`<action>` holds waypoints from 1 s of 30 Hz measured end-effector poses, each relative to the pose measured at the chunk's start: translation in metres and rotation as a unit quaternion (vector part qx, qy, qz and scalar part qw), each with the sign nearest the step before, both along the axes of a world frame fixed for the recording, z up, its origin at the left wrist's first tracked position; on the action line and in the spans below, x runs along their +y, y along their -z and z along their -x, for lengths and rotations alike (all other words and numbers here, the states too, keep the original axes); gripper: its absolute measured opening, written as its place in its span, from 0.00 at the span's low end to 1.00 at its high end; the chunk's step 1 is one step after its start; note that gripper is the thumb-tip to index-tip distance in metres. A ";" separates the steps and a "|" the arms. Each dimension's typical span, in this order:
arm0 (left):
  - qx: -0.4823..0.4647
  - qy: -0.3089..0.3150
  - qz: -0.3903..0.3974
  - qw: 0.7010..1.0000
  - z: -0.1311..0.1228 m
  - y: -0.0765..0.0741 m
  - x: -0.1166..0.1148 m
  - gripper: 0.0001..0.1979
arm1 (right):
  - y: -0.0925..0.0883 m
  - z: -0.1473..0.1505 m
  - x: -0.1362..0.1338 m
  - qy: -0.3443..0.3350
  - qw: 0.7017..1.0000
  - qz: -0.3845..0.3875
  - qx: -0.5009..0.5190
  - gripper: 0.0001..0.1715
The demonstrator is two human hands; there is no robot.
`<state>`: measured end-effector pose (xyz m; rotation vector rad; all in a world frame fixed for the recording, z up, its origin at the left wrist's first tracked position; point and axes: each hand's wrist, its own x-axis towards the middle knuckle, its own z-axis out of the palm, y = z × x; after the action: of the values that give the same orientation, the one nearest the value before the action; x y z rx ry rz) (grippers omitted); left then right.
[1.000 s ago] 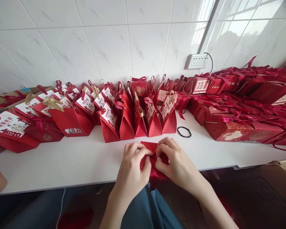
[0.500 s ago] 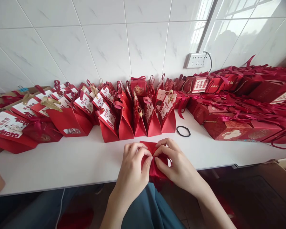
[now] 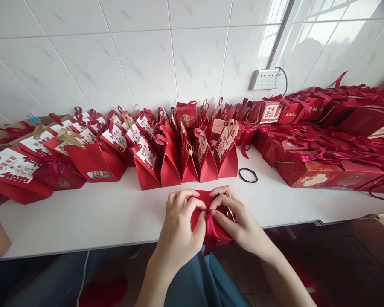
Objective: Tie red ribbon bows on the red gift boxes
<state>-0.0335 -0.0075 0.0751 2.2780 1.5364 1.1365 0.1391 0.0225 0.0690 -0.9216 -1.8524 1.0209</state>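
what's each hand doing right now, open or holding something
Left hand: closed, pinching the red ribbon at the red box.
Right hand: closed, pinching the same ribbon close beside the left.

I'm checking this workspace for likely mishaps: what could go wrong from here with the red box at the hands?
The red box appears right at the table's near edge, so a hard tug might pull it off.
The left hand and right hand pinch the ribbon at the fingertips; a slip could loosen it.
The front row of bags stands just beyond, so a knock might topple some.
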 end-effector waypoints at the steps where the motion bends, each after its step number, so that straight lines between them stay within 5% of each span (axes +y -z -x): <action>1: -0.003 0.000 -0.001 1.000 -0.001 0.000 0.000 0.06 | 0.000 0.000 0.000 0.002 1.000 0.000 0.006 0.07; 24: -0.068 -0.011 -0.001 0.998 -0.008 0.010 0.003 0.08 | -0.002 -0.009 -0.004 -0.057 0.996 0.028 0.063 0.06; 30: -0.074 -0.012 0.009 0.997 -0.008 0.008 0.003 0.08 | -0.005 -0.036 -0.009 -0.068 0.979 0.024 0.189 0.23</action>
<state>-0.0255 -0.0041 0.0668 2.1164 1.5148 1.2602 0.1749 0.0130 0.0739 -0.5830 -1.5913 1.2355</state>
